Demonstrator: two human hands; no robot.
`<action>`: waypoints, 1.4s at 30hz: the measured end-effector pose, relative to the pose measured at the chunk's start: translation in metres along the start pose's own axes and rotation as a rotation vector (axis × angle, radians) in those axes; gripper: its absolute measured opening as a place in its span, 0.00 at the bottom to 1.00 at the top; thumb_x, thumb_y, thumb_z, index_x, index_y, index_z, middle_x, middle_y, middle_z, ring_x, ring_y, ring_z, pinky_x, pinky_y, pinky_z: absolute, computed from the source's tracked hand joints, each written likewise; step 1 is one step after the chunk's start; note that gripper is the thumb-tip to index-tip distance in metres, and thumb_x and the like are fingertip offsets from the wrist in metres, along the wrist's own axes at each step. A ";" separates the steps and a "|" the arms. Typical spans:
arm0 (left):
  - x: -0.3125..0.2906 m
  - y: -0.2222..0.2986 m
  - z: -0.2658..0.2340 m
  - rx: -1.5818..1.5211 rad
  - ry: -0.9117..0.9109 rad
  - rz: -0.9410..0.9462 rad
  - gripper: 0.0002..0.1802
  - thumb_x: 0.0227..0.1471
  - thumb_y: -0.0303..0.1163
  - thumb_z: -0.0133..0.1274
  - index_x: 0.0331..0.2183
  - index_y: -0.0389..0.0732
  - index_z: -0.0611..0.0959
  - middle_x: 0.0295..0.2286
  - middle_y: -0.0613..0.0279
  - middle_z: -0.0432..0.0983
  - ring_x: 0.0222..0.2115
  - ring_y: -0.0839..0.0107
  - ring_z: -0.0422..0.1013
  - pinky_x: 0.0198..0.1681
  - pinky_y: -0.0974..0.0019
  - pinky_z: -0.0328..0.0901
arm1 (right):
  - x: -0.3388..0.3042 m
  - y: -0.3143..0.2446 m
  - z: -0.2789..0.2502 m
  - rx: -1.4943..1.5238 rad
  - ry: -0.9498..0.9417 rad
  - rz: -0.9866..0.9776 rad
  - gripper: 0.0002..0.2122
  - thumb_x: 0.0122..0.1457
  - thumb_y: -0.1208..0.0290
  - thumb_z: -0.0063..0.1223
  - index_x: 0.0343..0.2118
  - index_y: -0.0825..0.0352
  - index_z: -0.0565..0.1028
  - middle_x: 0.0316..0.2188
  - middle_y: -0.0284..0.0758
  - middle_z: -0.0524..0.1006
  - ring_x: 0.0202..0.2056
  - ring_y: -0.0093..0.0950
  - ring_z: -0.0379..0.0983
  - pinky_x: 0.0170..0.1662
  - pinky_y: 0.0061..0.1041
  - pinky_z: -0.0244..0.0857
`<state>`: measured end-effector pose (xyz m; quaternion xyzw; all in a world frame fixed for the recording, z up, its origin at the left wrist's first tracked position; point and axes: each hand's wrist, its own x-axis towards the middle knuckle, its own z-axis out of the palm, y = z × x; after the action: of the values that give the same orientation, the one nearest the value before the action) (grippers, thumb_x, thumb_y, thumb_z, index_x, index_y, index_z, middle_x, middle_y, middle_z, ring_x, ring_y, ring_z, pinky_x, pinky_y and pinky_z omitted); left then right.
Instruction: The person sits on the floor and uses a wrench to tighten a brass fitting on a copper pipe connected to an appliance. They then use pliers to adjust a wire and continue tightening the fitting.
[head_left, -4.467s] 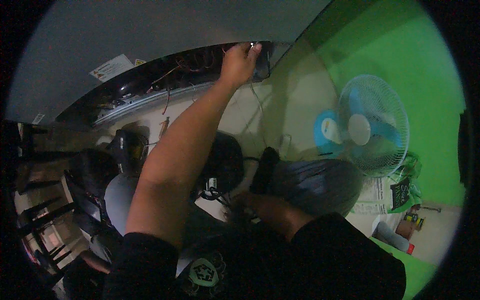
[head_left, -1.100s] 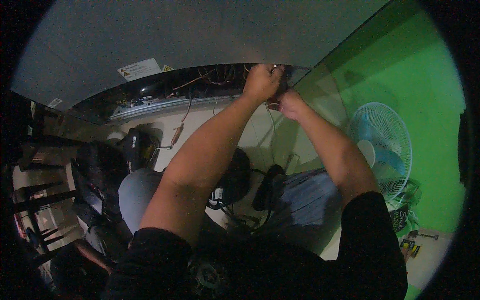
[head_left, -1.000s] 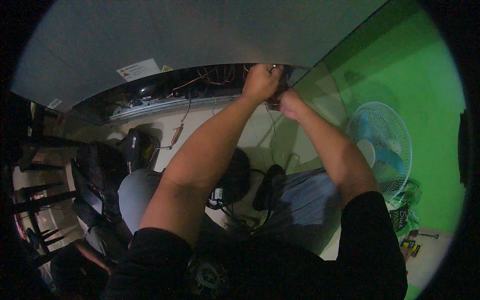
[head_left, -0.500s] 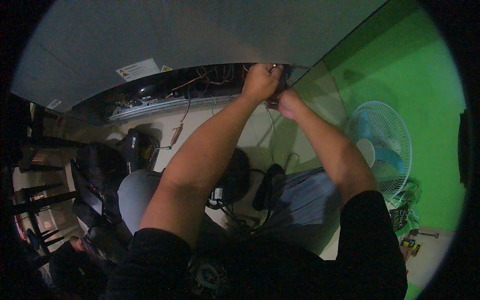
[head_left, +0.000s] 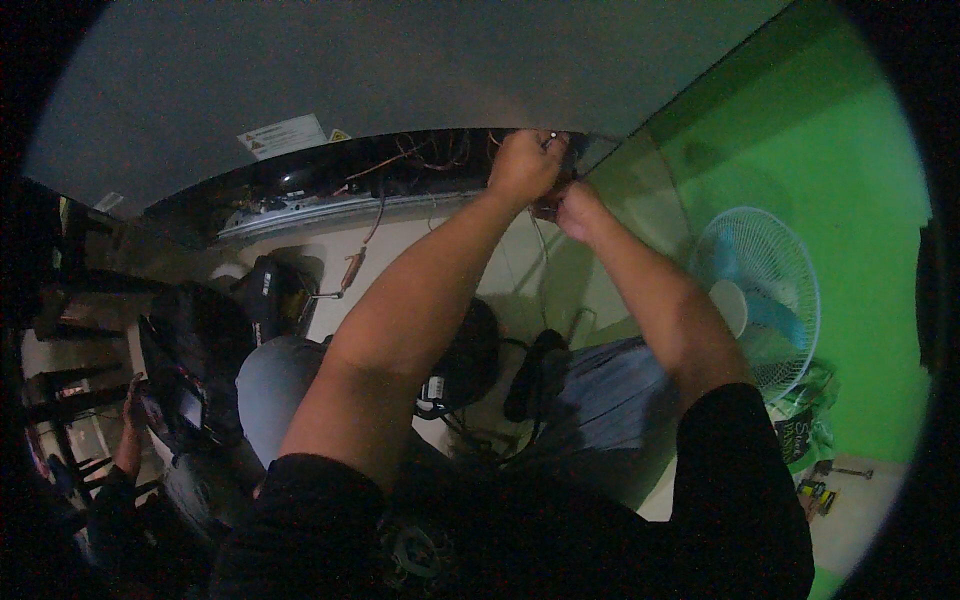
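Observation:
A large grey appliance panel (head_left: 400,70) spans the top, and beneath its lower edge runs an open dark compartment (head_left: 330,172) with loose wires and thin copper tubing. My left hand (head_left: 524,168) is closed at the compartment's right end, around something small with a bright, shiny tip by the thumb. Just below and to the right, my right hand (head_left: 581,211) has its fingers pinched together at the same corner, close to a reddish-brown part I cannot identify. A thin pale cable hangs below the hands to the floor. The fingertips of both hands are partly hidden.
At right a standing fan (head_left: 758,300) is by the green wall (head_left: 850,250). A copper-coloured fitting on a hose (head_left: 352,270) hangs over the floor. Black bags (head_left: 195,340) lie left; a dark round object (head_left: 475,350) with cables sits between my legs. Another person's arm (head_left: 130,440) shows far left.
Another person's arm and hand have come up at the far left. My hands stay at the same corner, with barely any shift.

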<state>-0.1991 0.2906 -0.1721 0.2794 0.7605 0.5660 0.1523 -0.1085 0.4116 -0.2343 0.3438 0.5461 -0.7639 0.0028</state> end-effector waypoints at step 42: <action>-0.001 -0.001 -0.001 -0.078 0.049 0.112 0.16 0.56 0.39 0.54 0.39 0.36 0.84 0.36 0.40 0.80 0.40 0.45 0.77 0.45 0.51 0.68 | -0.035 0.002 0.044 -1.919 0.134 -0.420 0.13 0.62 0.64 0.45 0.35 0.65 0.81 0.35 0.45 0.81 0.37 0.43 0.79 0.41 0.42 0.73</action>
<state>-0.1986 0.2891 -0.1733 0.3013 0.7244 0.6097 0.1124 -0.1041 0.3608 -0.2104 0.1341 0.9836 0.0398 0.1140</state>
